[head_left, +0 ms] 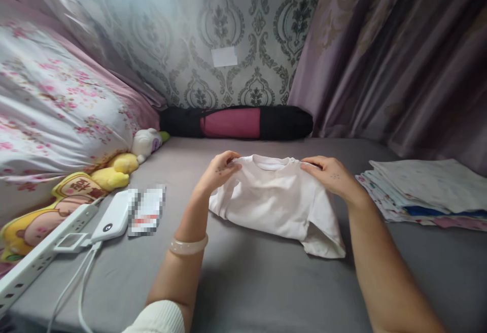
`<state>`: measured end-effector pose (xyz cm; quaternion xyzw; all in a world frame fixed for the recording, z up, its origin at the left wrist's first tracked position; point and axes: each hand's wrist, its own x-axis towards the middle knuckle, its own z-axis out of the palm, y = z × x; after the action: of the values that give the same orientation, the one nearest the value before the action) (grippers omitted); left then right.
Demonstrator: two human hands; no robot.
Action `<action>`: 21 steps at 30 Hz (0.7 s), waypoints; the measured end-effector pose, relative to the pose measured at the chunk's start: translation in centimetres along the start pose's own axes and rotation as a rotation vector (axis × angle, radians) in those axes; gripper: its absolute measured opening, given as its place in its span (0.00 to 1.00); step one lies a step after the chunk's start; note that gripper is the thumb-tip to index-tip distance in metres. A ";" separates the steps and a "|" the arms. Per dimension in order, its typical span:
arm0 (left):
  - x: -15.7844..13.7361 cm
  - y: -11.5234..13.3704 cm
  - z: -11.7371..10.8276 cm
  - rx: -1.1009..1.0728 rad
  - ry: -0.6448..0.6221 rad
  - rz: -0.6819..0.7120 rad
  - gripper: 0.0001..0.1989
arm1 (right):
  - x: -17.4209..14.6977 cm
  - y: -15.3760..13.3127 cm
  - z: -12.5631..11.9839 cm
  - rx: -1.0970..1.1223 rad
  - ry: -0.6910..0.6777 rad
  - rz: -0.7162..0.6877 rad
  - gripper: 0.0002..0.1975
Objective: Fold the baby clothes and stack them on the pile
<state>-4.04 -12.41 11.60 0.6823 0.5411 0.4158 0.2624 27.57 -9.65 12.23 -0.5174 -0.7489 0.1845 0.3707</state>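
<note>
Grey bed sheet (266, 292) nearest the camera is bare between the two forearms, open room there. Left wrist carries a pale bangle (188, 245). White power strip (41, 252) and a white power bank (113, 217) with cables sit at the near left edge, a blurred-out card just beside them. White t-shirt (279, 201) lies mid-bed, partly folded, hem corner spilling toward the near right. Left hand (220, 169) pinches the shirt's left shoulder, fingers closed on cloth; right hand (327, 173) is clamped on the right shoulder the same way, collar stretched between them. Folded stack of printed cloths (426, 188) sits right of the shirt, apart from it, close to the right edge. Yellow plush toys (110, 170) line the left side under a floral quilt (53, 104). Black-and-pink roll bag (236, 122) lies along the far edge against the patterned wall; curtain (399, 59) closes the far right.
</note>
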 end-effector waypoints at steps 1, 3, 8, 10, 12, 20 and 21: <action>0.0 -0.1 -0.2 0.022 0.025 0.012 0.12 | 0.1 -0.1 -0.2 -0.007 -0.015 -0.015 0.11; 0.1 -0.2 -0.8 0.057 0.068 0.050 0.11 | 0.2 -0.4 -0.8 -0.008 -0.046 -0.034 0.10; 0.7 1.3 -3.1 0.061 0.131 0.142 0.13 | 1.1 -2.7 -3.3 0.171 -0.055 0.026 0.07; 1.2 3.0 -4.4 0.031 0.163 0.188 0.14 | 1.6 -4.1 -4.5 0.320 -0.015 0.104 0.09; 1.9 5.0 -5.6 0.033 0.240 0.248 0.14 | 2.3 -5.6 -5.7 0.463 0.066 0.175 0.11; 5.4 9.5 -7.7 0.434 0.389 0.339 0.06 | 6.0 -7.6 -8.2 0.297 0.191 -0.066 0.11; 5.8 9.6 -7.7 0.438 0.430 0.342 0.06 | 6.4 -7.7 -8.3 0.295 0.236 -0.085 0.11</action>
<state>-5.22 -10.23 25.00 0.7000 0.5382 0.4618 -0.0836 27.67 -7.70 25.09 -0.4436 -0.6861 0.2145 0.5352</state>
